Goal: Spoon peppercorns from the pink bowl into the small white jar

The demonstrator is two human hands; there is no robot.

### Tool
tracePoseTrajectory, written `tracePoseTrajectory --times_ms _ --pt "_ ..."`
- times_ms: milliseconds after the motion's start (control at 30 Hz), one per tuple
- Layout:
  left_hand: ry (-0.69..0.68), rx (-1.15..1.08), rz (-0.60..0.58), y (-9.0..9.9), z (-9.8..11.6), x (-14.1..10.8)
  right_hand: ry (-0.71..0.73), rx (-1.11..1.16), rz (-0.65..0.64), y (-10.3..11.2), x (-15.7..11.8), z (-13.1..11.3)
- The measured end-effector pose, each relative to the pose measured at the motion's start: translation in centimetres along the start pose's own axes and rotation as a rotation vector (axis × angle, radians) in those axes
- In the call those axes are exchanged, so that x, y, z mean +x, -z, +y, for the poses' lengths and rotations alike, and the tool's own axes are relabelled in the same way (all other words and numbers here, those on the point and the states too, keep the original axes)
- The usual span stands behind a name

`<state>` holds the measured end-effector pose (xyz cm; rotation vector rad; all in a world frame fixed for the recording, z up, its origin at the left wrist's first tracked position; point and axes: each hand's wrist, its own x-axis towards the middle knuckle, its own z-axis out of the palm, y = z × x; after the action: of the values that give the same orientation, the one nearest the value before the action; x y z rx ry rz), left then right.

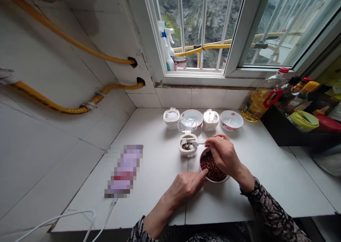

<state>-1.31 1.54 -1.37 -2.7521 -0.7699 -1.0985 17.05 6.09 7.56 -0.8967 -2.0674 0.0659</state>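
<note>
My right hand (223,154) pinches the handle of a small white spoon (197,143). The spoon's head is at the mouth of an open seasoning jar (184,152), whose clear lid is flipped up and which has some dark reddish grains at the bottom. Just below that hand sits a bowl (223,180) full of dark red-brown grains (210,163) that look like Sichuan peppercorns. My left hand (183,186) grips the bowl's left rim, its fingertips at the edge of the grains.
Behind stand two lidded seasoning jars (171,119) (210,120) and two white bowls (196,115) (231,120). An oil bottle (253,105) and a black box (277,126) of condiments are at right. A blurred purple object (126,169) with a white cable (108,213) lies left.
</note>
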Motion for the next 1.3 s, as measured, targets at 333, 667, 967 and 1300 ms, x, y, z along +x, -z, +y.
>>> tracePoseTrajectory --times_ms 333,667,967,1300 --pt "0.01 -0.015 -0.036 0.3 0.1 0.1 -0.17 -0.14 -0.142 0.2 -3.1 1.9" --pt "0.003 -0.015 -0.02 0.6 0.2 0.5 -0.569 0.126 -0.086 0.6 -3.2 2.2" --pt "0.005 -0.022 -0.019 0.5 0.1 0.4 -0.468 0.078 -0.132 0.1 -3.1 1.8" --pt "0.004 -0.021 -0.023 0.3 0.1 0.2 -0.583 0.187 -0.133 0.1 -3.2 2.0"
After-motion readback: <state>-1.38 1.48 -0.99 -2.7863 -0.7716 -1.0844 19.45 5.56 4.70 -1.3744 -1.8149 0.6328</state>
